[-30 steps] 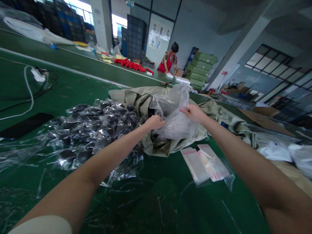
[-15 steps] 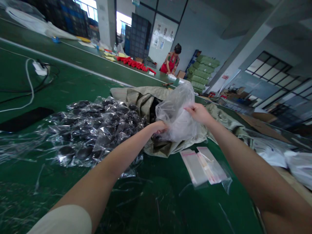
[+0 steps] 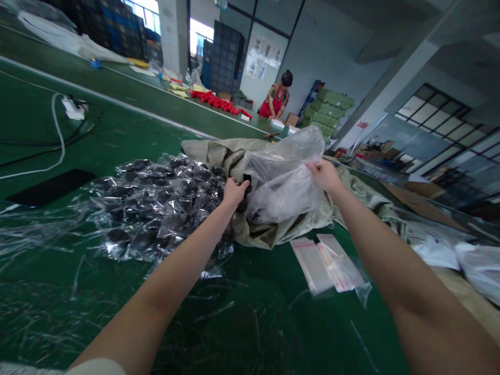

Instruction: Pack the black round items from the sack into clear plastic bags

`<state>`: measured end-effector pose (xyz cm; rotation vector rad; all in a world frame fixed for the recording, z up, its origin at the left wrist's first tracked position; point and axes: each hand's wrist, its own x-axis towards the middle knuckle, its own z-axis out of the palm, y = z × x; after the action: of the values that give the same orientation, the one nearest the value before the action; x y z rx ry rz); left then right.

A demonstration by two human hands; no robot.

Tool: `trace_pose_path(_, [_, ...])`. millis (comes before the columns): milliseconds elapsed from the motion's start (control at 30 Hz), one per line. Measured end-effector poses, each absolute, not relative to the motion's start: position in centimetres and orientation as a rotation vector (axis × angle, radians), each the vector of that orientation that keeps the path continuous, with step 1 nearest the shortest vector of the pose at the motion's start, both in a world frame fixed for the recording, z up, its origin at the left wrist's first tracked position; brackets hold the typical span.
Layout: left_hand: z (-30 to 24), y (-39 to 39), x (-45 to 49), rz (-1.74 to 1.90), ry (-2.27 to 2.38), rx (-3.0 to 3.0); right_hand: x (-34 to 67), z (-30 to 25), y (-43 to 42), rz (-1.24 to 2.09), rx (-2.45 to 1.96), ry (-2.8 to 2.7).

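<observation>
A large clear plastic bag [image 3: 285,182] lies bunched on an olive woven sack [image 3: 219,153], and my right hand [image 3: 324,176] pinches its upper edge. My left hand [image 3: 234,191] is at the bag's mouth, its fingers right beside a black item [image 3: 247,182]. Whether it grips anything is hard to see. To the left spreads a heap of round black items in clear wrappers [image 3: 156,203], close to my left hand. Below my right hand lie several small flat clear bags with red strips [image 3: 328,263].
The green tabletop [image 3: 242,317] is strewn with plastic scraps. A power strip [image 3: 74,108] with white and black cables and a flat black slab [image 3: 50,186] lie at left. At a far table, a co-worker [image 3: 278,101] stands near red items [image 3: 214,101]. White bags [image 3: 480,268] lie at right.
My left hand has moved up and left, from the bag's lower edge to its mouth. My right hand has shifted right, and the bag now spreads wider. The view has turned slightly.
</observation>
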<state>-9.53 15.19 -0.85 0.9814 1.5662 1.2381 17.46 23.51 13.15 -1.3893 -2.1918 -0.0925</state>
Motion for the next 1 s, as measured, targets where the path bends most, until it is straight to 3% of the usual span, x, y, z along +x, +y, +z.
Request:
trace_pose_path(100, [-0.9, 14.7, -12.3, 1.454, 1.928, 1.151, 18.5, 13.6, 24.4, -0.149, -1.678, -2.139])
trace_pose_path(267, [-2.0, 13.2, -11.1, 0.943, 1.815, 1.866, 16.3, 12.7, 22.7, -0.229, -2.067, -2.113])
trace_pose_path(333, [-2.2, 12.8, -9.8, 0.706, 1.81, 2.026, 13.9, 11.1, 20.7, -0.481, -1.823, -2.138])
trace_pose_path(433, [-2.2, 12.3, -8.4, 0.514, 1.819, 2.137, 10.6, 7.9, 18.2, -0.483, -1.294, -2.689])
trace_pose_path(533, [-2.2, 11.3, -7.9, 0.476, 1.804, 2.19, 9.5, 6.9, 18.1, -0.396, -1.44, -2.778])
trace_pose_path(733, [-3.2, 9.8, -6.7, 0.458, 1.814, 2.245, 10.5, 16.6, 22.8, -0.589, -1.509, -2.297])
trace_pose_path(1000, [-3.7, 12.7, -4.0, 0.516, 1.798, 2.138, 10.6, 28.4, 23.9, -0.41, -1.168, -1.838])
